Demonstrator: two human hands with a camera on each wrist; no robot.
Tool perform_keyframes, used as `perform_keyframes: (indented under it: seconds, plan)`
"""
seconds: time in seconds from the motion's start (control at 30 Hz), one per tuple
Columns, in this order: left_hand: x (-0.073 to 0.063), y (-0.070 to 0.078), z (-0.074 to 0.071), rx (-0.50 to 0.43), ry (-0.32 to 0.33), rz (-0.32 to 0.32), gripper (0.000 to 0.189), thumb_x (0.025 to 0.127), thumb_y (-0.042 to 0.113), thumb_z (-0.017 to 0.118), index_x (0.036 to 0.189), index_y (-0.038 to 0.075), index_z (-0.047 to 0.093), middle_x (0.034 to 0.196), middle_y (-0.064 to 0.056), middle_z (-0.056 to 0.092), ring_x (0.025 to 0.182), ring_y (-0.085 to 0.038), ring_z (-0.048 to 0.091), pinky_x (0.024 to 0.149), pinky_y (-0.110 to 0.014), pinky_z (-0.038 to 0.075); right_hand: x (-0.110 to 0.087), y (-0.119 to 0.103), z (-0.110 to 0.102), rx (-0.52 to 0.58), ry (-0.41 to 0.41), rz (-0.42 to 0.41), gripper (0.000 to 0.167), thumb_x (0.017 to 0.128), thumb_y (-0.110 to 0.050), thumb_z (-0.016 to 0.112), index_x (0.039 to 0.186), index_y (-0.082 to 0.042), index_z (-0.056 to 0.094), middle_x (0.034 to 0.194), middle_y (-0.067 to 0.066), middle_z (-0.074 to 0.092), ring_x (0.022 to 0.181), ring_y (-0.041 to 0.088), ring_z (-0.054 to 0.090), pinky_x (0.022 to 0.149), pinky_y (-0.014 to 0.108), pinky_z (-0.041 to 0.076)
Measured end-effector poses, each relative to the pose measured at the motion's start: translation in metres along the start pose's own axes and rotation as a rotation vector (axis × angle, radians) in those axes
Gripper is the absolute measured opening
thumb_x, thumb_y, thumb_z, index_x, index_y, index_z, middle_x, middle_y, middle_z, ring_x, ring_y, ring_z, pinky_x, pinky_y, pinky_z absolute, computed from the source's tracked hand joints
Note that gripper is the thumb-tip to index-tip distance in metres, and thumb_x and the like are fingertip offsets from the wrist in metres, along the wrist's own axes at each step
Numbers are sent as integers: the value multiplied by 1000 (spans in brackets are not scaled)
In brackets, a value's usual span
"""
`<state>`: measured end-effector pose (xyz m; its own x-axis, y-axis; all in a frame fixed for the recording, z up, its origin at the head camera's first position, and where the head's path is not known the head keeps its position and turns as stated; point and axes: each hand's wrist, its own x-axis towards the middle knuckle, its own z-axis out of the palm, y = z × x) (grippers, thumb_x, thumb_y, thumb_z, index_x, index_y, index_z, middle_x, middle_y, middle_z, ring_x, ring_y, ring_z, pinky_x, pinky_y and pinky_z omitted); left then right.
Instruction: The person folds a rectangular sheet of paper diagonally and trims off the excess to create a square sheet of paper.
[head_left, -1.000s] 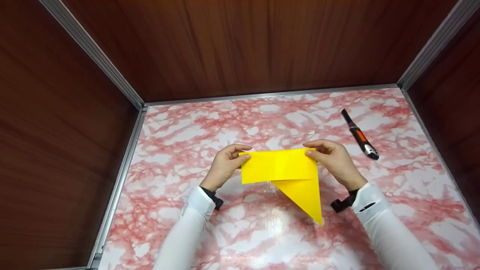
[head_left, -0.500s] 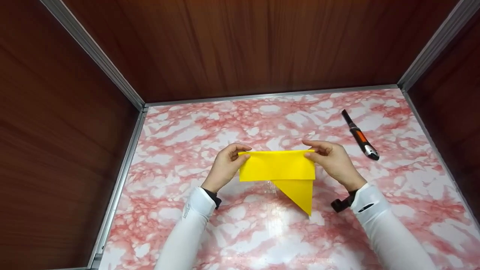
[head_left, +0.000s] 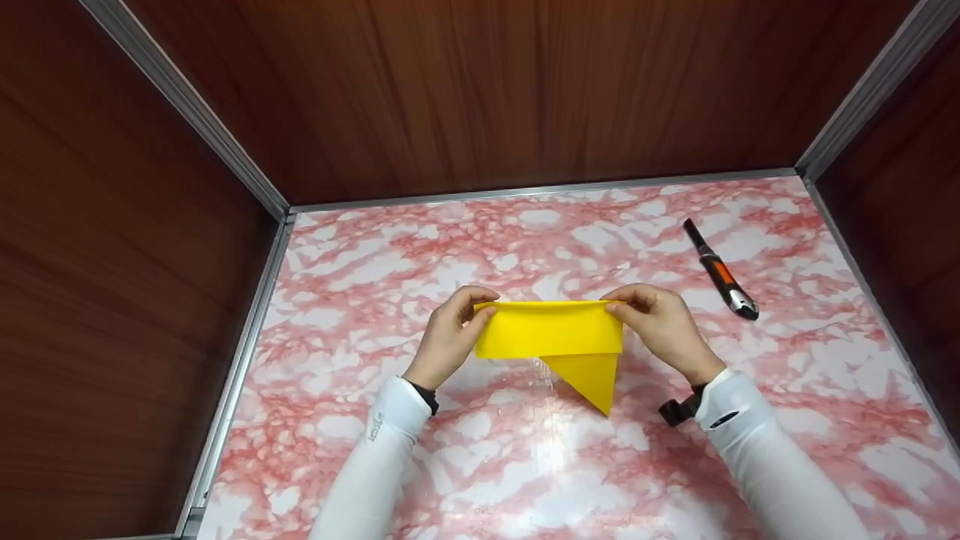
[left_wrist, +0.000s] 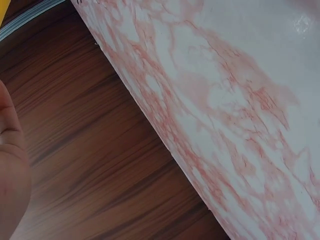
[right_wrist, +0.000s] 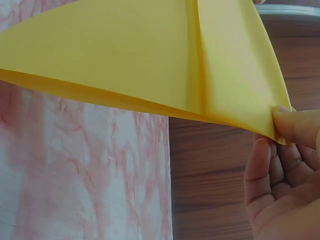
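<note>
A folded sheet of yellow paper is held up over the table between both hands. Its upper part is a wide band, and below the band's right half a pointed flap hangs down. My left hand pinches the top left corner between thumb and fingers; in the left wrist view only the edge of that hand shows. At the top right corner my right hand pinches the paper. The right wrist view shows the thumb on top of the yellow paper, fingers curled beneath, and the layers slightly apart along the lower edge.
A black and orange tool with a silver end, cutter-like in shape, lies on the table at the right. The red and white marbled table is bordered by dark wood panels with metal strips at the back and sides.
The paper has tipped and drawn slightly left, so the hanging flap looks shorter. The right hand has shifted a little left with it; both hands keep their pinch. The tool lies unmoved.
</note>
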<state>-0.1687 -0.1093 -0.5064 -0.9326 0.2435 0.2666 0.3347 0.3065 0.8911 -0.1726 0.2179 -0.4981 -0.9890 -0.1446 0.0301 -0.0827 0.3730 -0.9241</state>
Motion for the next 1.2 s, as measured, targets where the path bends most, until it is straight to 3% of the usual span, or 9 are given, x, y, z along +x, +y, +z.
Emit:
perform_keyframes:
  seconds: [0.23,0.4,0.53,0.63,0.77,0.97,1.07,1.2]
  plan:
    - [-2,-2,-4,-33,-5,-63,21,96,26,61,118,26,64,116,6,63,101,-11,63,81,-32,53,-11,-29,-2,15,-14,-4,19,90,-18,71,103,-6,77,100,6,73,86,26,67,75,32,55]
    - [-1,-2,-6,-55,-22,-139,27,96,27,62,122,26,65,120,6,63,101,-11,64,82,-30,53,-11,-30,2,16,9,-42,18,91,-16,70,103,-5,77,100,7,73,83,27,66,73,35,55]
    - [2,-1,-9,8,-63,-175,32,96,27,63,127,27,64,114,9,64,97,-10,64,83,-29,52,-7,-14,7,35,48,-60,16,91,-19,70,102,-9,77,100,6,73,84,24,65,72,27,53]
    - [4,3,-12,147,-128,-188,32,96,28,63,128,29,64,108,10,65,96,-8,62,84,-30,51,-5,-1,9,32,64,-52,17,90,-25,71,102,-14,77,100,3,72,87,19,66,74,24,53]
    - [8,12,-13,390,-202,-129,27,97,30,61,123,27,68,108,10,66,97,-8,58,87,-33,48,-4,4,11,16,67,-59,21,89,-34,71,101,-18,77,100,0,72,89,16,66,77,24,53]
    - [17,24,-7,693,-215,84,19,96,34,63,104,21,74,98,12,70,92,-11,59,106,-38,33,-3,2,17,16,61,-39,22,88,-36,72,100,-19,78,99,0,72,89,17,66,77,24,53]
    - [20,29,2,738,-220,117,19,95,35,63,99,21,74,94,12,70,90,-11,59,103,-37,35,-2,0,23,26,47,-41,21,88,-34,72,100,-18,78,99,0,72,88,17,66,77,25,53]
    - [23,35,17,734,-239,104,19,97,36,60,101,22,71,93,12,68,83,-8,59,83,-31,46,-1,-5,32,58,25,-58,23,88,-34,72,101,-16,78,100,0,72,89,17,66,77,27,54]
